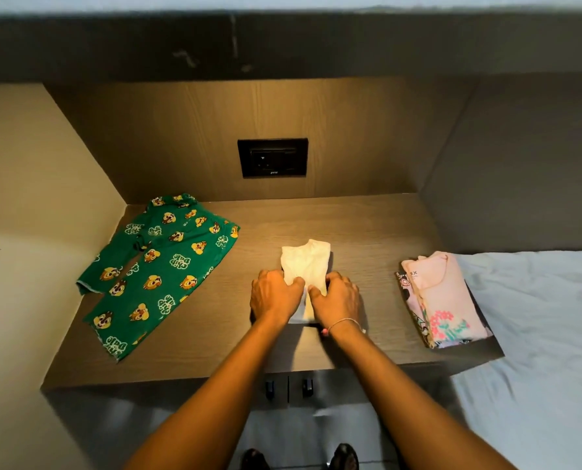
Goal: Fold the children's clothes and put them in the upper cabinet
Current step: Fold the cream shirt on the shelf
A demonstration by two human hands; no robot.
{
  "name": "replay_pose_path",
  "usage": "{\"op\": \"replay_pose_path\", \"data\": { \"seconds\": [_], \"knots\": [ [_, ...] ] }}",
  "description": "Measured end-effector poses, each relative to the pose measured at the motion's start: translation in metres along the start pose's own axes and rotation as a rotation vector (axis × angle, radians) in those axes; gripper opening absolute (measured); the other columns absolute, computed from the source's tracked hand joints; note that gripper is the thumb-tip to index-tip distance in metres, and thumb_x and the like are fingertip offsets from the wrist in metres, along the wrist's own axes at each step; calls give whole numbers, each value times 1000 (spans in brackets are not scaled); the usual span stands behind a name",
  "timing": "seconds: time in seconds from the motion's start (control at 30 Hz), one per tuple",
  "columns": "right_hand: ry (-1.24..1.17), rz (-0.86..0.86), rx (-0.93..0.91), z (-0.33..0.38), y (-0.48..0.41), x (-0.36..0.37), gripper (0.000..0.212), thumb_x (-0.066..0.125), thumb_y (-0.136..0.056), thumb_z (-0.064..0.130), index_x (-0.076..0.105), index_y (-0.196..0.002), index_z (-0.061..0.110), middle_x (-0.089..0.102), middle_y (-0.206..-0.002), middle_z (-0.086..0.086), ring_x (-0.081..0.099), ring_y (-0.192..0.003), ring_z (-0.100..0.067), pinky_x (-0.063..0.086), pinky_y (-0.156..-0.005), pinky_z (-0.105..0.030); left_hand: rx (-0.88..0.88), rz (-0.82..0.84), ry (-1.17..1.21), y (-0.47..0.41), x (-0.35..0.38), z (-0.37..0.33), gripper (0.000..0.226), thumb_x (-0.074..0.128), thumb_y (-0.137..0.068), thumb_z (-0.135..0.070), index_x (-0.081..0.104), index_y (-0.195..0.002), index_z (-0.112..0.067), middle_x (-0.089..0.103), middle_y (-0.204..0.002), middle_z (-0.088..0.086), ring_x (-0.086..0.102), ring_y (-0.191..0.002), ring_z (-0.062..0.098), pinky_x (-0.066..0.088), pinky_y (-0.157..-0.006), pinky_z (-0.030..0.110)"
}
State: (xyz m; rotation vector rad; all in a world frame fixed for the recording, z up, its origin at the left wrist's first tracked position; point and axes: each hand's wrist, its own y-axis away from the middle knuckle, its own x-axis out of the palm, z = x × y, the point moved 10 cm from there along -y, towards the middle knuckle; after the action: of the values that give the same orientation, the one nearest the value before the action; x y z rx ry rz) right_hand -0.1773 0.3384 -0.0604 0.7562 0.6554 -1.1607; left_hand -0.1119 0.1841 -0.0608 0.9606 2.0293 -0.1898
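A small cream-white garment (pixel 305 262) lies partly folded in the middle of the wooden counter (pixel 367 232). My left hand (pixel 275 295) and my right hand (pixel 336 296) both rest on its near end, fingers curled into the cloth. Green printed children's trousers (pixel 157 269) lie spread flat at the left. A folded stack of pink children's clothes (pixel 443 300) sits at the counter's right edge. The underside of the dark upper cabinet (pixel 282 45) spans the top of the view.
A black wall socket (pixel 272 157) sits in the back panel. A bed with a white sheet (pixel 537 317) adjoins the counter on the right. Two drawer handles (pixel 287 388) show below the counter's front edge. A beige wall (pixel 28 198) closes the left side.
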Motion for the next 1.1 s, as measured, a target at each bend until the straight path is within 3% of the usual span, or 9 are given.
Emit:
{"op": "replay_pose_path", "data": {
  "seconds": [0.07,0.13,0.3,0.5,0.63,0.7,0.8,0.97,1.1],
  "knots": [
    [-231,29,27,1,2,0,28,59,-91,29,53,-114,13,64,-115,-11,59,-104,-29,48,-77,-33,5,24,171,1,-2,-1,17,63,-84,-36,55,-83,-20,66,-93,8,57,-80,22,49,-64,32],
    [-461,66,36,3,3,1,29,59,-92,18,47,-117,13,65,-116,-11,62,-100,-27,54,-78,-36,-1,36,329,1,-5,2,19,65,-83,-24,47,-89,-25,64,-92,6,59,-82,23,55,-72,40],
    [-753,230,-24,0,14,3,65,53,-87,-9,34,-140,23,52,-131,-7,54,-116,-24,54,-88,-38,97,240,570,18,3,-6,75,65,-81,4,34,-136,-36,56,-134,6,57,-118,23,57,-87,45],
    [-718,249,-85,-34,27,-39,67,52,-90,-7,32,-146,23,43,-145,-6,48,-124,-21,54,-90,-33,195,412,558,52,36,-42,79,71,-81,0,35,-147,-25,46,-143,0,52,-121,20,54,-93,46],
    [-543,53,-192,-65,22,-119,62,59,-91,6,34,-143,29,46,-137,2,50,-120,-17,50,-94,-30,297,542,706,78,66,-105,88,73,-79,1,28,-149,-27,52,-130,-11,58,-107,1,55,-85,24],
    [-425,-25,-236,-81,13,-160,62,61,-91,11,34,-143,31,45,-139,1,48,-120,-14,46,-93,-24,343,600,722,90,85,-140,90,74,-78,2,26,-150,-24,49,-136,-11,57,-112,2,53,-90,26],
    [-308,-54,-170,-117,-6,-193,61,60,-93,19,32,-144,35,44,-141,2,49,-114,-17,47,-90,-31,427,577,591,97,107,-181,89,77,-78,-6,26,-151,-18,41,-150,-2,47,-131,17,44,-106,38],
    [-31,42,-24,-179,-7,-175,54,57,-94,31,35,-143,31,44,-147,-7,49,-126,-30,45,-103,-45,677,453,-227,99,156,-178,86,57,-84,-61,15,-153,-30,-8,-163,2,-3,-148,29,10,-117,52],
    [75,-87,-107,-182,-24,-195,63,47,-91,55,25,-147,35,35,-154,0,39,-135,-29,38,-106,-51,891,316,-331,94,160,-181,105,38,-76,-83,-5,-153,-25,-22,-160,-1,-27,-144,21,-10,-116,49]
  ]
}}
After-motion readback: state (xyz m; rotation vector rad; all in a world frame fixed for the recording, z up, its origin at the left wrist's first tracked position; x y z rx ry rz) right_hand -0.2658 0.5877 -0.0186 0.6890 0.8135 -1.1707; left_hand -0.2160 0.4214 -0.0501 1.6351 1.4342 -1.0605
